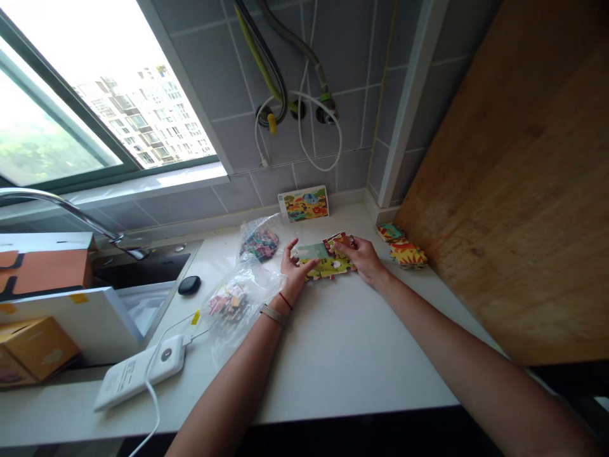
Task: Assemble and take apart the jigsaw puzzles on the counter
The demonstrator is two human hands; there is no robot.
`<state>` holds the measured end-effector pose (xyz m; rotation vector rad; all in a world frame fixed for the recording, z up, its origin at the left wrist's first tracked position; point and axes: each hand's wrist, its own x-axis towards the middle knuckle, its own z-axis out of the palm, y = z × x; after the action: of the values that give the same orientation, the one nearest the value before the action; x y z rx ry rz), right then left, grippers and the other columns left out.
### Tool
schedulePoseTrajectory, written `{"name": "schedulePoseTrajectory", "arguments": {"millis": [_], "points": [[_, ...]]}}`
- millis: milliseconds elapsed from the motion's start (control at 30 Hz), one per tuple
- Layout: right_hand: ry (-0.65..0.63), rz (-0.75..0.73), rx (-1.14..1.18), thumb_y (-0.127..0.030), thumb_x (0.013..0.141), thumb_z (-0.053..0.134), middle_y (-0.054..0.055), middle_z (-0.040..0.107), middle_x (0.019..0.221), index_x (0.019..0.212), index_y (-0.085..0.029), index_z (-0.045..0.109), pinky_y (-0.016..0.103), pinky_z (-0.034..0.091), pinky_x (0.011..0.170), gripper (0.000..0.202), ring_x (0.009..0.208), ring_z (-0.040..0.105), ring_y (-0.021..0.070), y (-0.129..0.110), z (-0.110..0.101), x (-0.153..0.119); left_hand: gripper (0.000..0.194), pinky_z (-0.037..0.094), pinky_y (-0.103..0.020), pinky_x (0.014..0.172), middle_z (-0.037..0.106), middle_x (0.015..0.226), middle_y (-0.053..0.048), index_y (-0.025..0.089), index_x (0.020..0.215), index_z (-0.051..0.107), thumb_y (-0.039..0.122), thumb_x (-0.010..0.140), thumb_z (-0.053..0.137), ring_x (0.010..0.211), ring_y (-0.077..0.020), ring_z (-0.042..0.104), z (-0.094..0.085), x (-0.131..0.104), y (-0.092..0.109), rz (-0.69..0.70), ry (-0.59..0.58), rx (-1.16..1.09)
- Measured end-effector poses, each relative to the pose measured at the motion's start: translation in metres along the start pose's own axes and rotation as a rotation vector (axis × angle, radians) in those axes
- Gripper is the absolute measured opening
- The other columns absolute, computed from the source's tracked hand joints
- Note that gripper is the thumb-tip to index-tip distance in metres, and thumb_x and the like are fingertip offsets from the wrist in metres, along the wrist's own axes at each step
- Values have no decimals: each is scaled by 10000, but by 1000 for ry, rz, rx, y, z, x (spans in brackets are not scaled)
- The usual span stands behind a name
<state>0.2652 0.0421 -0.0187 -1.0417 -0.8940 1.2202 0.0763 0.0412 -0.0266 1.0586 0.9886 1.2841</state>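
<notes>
**Right hand pinches red puzzle piece above green puzzle section**

In the head view, I have my right hand (365, 259) closed, pinching a red puzzle piece (340, 241) between thumb and fingers, at the upper edge of the green puzzle section (328, 268). This section lies flat on the white bench (352, 349). My left hand (295, 271) is spread, thumb apart from the fingers, at the left end of the section. Behind, the picture card (305, 204) leans on the tiled wall (273, 185). To the left are two clear bags (247, 279) with small pieces inside. To the right, loose stacked pieces (408, 253) lie beside the wooden panel (499, 190).
</notes>
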Motion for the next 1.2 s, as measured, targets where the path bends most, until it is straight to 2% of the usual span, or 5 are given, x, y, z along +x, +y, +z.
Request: {"name": "schedulePoseTrajectory", "arguments": {"millis": [100,233,667,933,1200], "points": [[32,-34,-7,-535,538,927,55,785,811,835,-163,761,342,563,714,504,721,711,224,2,4,-3,922,617,-346,714,752,969,-85,156,1359,491,379,580,932,793,-236,749,4,-3,5,-144,-93,-125],[38,-49,-30,-543,545,920,51,778,803,838,-163,760,328,556,678,506,694,691,210,2,5,-5,618,622,-344,693,772,946,-140,92,1038,681,400,565,934,821,-275,758,8,-8,8,-232,-215,-94],[18,-125,-96,-517,579,910,36,769,796,821,-179,755,311,547,643,443,679,669,197,-1,4,-6,311,527,-247,473,751,717,-69,107,785,721,332,607,839,564,-194,689,13,-4,-5,-61,37,86],[1,-164,-97,-512,584,904,27,769,799,834,-190,747,324,559,648,437,677,677,202,-9,10,-15,360,530,-242,471,752,722,-69,105,779,730,353,564,878,567,-185,678,14,-6,-2,-55,74,99],[37,-484,-450,-470,770,801,66,773,1029,952,-225,766,374,565,906,308,964,719,259,-5,16,-22,265,497,-210,518,703,640,-15,135,692,714,388,664,786,567,-150,635,10,-3,-13,158,121,335]]}}
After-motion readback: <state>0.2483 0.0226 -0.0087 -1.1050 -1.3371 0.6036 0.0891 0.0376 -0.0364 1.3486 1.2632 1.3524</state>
